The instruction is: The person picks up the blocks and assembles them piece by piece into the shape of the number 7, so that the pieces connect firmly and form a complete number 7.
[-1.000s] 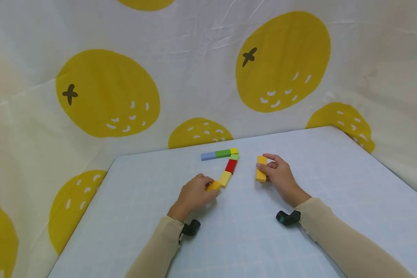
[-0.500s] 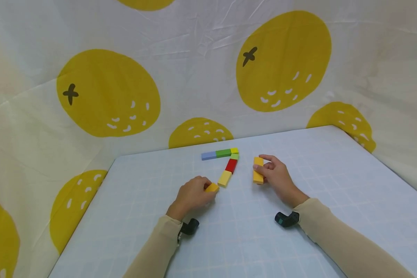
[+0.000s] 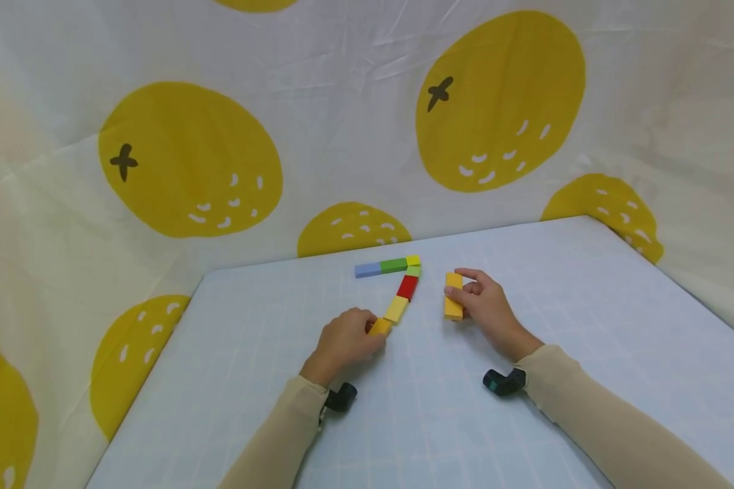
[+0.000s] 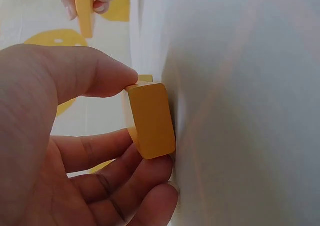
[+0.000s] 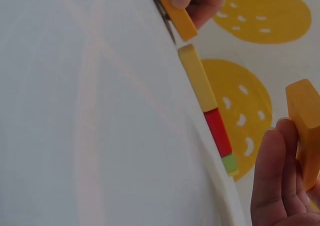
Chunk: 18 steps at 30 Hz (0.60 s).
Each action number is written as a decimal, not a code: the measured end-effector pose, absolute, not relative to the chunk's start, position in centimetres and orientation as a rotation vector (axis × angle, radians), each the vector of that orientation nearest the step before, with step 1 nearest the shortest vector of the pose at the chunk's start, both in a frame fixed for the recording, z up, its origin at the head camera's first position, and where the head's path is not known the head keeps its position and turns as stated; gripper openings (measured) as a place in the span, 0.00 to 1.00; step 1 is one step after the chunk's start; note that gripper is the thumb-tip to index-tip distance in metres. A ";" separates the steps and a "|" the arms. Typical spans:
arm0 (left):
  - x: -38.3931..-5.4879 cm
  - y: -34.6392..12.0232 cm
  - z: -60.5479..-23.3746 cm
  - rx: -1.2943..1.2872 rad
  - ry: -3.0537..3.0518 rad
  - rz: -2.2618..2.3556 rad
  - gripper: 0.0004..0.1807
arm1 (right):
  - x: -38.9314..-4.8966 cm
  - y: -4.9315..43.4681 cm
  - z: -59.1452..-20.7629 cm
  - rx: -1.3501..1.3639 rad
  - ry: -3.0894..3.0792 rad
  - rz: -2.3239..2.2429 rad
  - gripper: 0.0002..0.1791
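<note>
My left hand (image 3: 345, 341) pinches an orange block (image 4: 152, 121) between thumb and fingers, low over the table at the near end of a row of blocks. A pale yellow block (image 3: 396, 309) lies right by its tip, followed by a red block (image 3: 407, 287) and a small light green block (image 3: 414, 270). To the right of the row, my right hand (image 3: 486, 305) grips a second orange block (image 3: 454, 296), held up lengthwise with the thumb across its front. The right wrist view shows this orange block (image 5: 306, 131) at its right edge, fingers behind it.
At the far end the row bends left through a small yellow block (image 3: 412, 260), a green block (image 3: 394, 265) and a blue block (image 3: 368, 270). They lie on a pale checked tablecloth (image 3: 422, 421). A white curtain (image 3: 348, 136) with yellow fruit prints hangs behind the table.
My left hand drew its orange block slightly back from the pale yellow block, then brought it up to that block again. The right hand shifted a little left with its block.
</note>
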<state>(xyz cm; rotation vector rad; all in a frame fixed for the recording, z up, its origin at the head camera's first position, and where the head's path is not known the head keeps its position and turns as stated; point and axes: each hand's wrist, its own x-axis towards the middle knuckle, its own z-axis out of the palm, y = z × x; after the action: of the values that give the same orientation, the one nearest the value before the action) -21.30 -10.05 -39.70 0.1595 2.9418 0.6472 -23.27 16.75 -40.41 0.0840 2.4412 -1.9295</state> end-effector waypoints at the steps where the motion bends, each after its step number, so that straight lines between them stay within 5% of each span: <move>1: -21.3 -10.0 -39.7 0.154 2.943 0.643 0.21 | -23.3 16.8 -40.4 0.082 2.440 -1.930 0.37; 18: -21.0 -9.4 -39.9 0.144 2.977 0.602 0.21 | -23.3 16.7 -40.6 0.044 2.467 -1.901 0.38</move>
<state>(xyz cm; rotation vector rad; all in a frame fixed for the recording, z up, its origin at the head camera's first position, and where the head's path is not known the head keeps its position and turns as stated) -21.00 -9.44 -39.89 0.1440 2.9766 0.6017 -23.28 16.71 -40.57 0.0435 2.4670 -1.9007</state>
